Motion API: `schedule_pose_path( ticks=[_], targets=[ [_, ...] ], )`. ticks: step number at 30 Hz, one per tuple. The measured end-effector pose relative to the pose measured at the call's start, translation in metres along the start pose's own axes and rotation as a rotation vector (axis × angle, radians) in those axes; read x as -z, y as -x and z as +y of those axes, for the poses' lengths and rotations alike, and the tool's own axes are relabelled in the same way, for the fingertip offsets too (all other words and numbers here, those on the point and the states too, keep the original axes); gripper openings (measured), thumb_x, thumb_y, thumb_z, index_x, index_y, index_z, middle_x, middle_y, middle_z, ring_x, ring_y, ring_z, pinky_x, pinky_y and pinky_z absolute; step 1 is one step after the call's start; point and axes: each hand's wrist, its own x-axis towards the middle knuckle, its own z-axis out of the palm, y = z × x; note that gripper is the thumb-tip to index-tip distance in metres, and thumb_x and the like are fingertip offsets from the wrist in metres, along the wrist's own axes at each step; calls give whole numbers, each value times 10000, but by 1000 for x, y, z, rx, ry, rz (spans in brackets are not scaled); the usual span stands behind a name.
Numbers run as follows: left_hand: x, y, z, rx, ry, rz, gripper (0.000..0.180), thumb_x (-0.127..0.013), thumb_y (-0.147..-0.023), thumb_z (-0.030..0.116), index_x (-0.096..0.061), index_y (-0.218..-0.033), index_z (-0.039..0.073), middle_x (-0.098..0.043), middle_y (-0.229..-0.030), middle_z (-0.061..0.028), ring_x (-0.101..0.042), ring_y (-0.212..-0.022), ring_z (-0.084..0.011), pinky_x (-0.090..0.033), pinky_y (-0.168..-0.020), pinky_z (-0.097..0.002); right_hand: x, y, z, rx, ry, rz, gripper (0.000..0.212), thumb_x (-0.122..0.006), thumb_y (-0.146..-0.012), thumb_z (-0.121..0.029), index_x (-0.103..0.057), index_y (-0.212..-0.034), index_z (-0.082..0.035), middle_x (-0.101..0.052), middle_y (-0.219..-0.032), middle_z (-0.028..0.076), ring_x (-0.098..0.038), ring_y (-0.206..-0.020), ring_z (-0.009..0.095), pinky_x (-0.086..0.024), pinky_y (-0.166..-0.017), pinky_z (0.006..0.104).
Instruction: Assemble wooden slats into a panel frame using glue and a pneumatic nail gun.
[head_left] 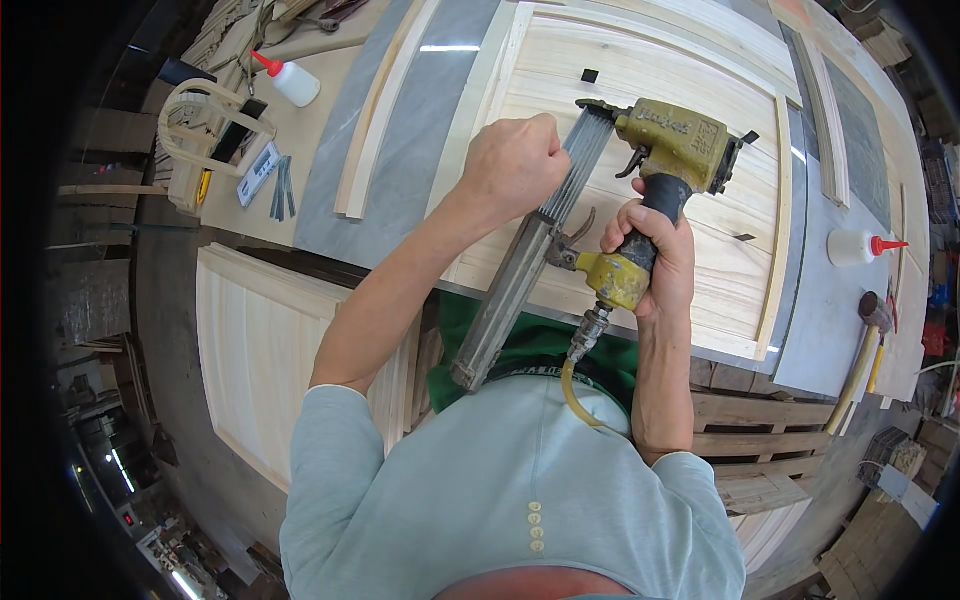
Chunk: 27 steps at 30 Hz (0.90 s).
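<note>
My right hand [660, 245] is wrapped around the black grip of a worn yellow-green pneumatic nail gun [675, 140]. Its nose points left, and its long metal magazine [505, 300] slants down toward my waist. Along the upper part of the magazine, a silvery ribbed strip [583, 165] shows. Beside that strip my left hand [515, 165] is closed in a fist; whatever its fingers hold, if anything, is hidden. A yellow air hose [572, 395] hangs from the metal coupling below the grip. Beneath the gun lies a pale wooden panel [700, 270] with raised edge strips.
Glue bottles with red tips stand left [296, 84] and lie right [855, 248] on the grey tabletop. At right are a mallet [872, 318] and a wood strip [825, 130]. A wooden rack [195, 140] and small box [259, 175] sit left. More panels [265, 350] are stacked below left.
</note>
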Motion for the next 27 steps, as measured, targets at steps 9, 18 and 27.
schedule_pose_path(
  ticks=[9,18,27],
  targets=[
    [-9,4,4,-16,64,33,275,-653,-792,248,-588,-714,-8,-609,-619,-158,-619,-595,-296,-484,-596,-375,1,1,-1,9,-17,0,397,-569,-806,-28,-415,-1168,22,-494,-708,86,-524,-592,194,-454,-559,319],
    [-11,38,-7,236,632,28,190,-669,-829,161,-579,-858,-4,-604,-764,-54,-572,-720,-120,-458,-659,-270,12,2,-7,18,-88,-5,387,-564,-829,-52,-420,-1180,23,-487,-723,81,-503,-604,187,-442,-568,315],
    [2,165,-2,-196,638,184,130,-690,-806,83,-580,-808,14,-567,-813,-100,-560,-730,-238,-480,-699,-317,41,0,-23,74,-220,-1,370,-546,-847,-62,-426,-1188,17,-483,-729,79,-493,-640,188,-436,-600,321]
  ],
)
